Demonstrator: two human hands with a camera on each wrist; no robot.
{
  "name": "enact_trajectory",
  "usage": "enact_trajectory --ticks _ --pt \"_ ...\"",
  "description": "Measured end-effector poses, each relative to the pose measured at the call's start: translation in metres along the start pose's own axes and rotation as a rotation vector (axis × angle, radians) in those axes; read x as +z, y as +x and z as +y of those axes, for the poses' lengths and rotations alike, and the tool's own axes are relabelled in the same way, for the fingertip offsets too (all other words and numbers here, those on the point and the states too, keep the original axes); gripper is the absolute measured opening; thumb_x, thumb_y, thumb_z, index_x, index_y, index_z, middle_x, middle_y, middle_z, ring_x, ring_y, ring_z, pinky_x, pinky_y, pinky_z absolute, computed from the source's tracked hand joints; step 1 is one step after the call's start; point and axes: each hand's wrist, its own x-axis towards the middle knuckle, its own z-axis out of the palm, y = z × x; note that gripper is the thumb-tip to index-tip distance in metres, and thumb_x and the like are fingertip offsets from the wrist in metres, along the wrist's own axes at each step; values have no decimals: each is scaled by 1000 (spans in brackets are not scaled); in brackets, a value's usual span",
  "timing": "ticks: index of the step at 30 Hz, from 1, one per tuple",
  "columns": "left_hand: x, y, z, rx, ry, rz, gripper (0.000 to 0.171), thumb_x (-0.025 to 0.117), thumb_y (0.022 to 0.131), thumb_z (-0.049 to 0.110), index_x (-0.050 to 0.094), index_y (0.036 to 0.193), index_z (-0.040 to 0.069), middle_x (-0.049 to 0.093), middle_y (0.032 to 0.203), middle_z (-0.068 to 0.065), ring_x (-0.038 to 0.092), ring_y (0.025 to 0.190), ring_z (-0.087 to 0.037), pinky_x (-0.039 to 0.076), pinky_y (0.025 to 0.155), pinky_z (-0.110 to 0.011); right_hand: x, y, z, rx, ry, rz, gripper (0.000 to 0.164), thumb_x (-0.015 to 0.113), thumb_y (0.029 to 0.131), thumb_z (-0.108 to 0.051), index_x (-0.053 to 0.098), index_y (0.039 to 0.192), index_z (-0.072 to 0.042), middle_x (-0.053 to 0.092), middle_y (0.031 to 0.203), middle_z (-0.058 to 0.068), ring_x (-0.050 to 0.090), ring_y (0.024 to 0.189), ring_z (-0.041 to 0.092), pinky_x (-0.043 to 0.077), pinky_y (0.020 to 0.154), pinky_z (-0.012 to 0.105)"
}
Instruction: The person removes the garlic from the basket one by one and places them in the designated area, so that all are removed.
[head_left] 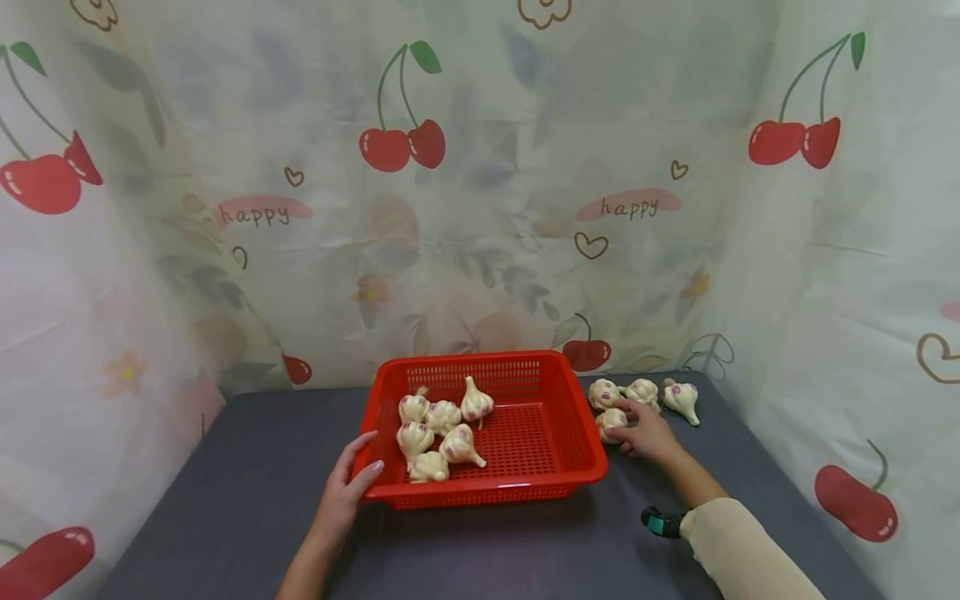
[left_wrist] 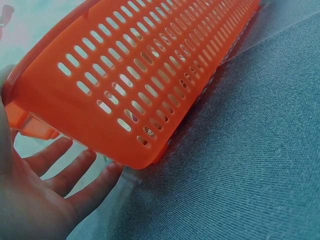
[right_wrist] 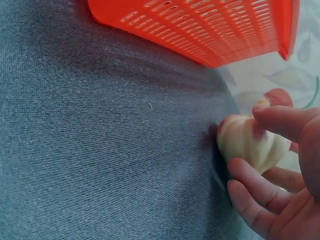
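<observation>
A red plastic basket with slotted walls stands on the dark cloth, holding several garlic bulbs in its left half. My left hand grips the basket's front left corner, thumb on the rim; the left wrist view shows the other fingers spread along the outside of the wall. Just right of the basket, my right hand holds a garlic bulb between thumb and fingertips, low over the cloth. Three more bulbs lie near that hand: one bulb beside the basket, another bulb behind the hand, and the third farther right.
The table is covered in dark grey cloth. A pale curtain printed with cherries and hearts hangs behind it and along both sides. My right wrist wears a black band below a cream sleeve.
</observation>
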Motion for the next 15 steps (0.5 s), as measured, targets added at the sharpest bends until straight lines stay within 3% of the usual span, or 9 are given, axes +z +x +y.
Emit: enact_trajectory --ticks 4,10,15 --pt "0 0 -1 -11 -14 2 50 53 100 16 35 147 11 32 150 -16 43 126 -41 45 96 -46 -3 -1 0 -17 22 28 61 75 84 -11 46 136 3 54 118 33 63 58 25 54 53 36" --pt "0 0 -2 6 -13 -6 53 55 99 21 35 148 11 31 150 -17 43 126 -41 42 98 -49 -13 -3 -13 -60 -40 116 59 72 88 -16 46 137 4 55 116 31 61 64 23 52 56 34" --pt "-1 1 -4 4 -10 -1 54 56 98 23 36 147 13 32 149 -16 44 125 -42 41 99 -52 -19 0 -28 -62 -23 163 56 70 91 -17 46 137 3 54 117 29 61 71 35 50 58 33"
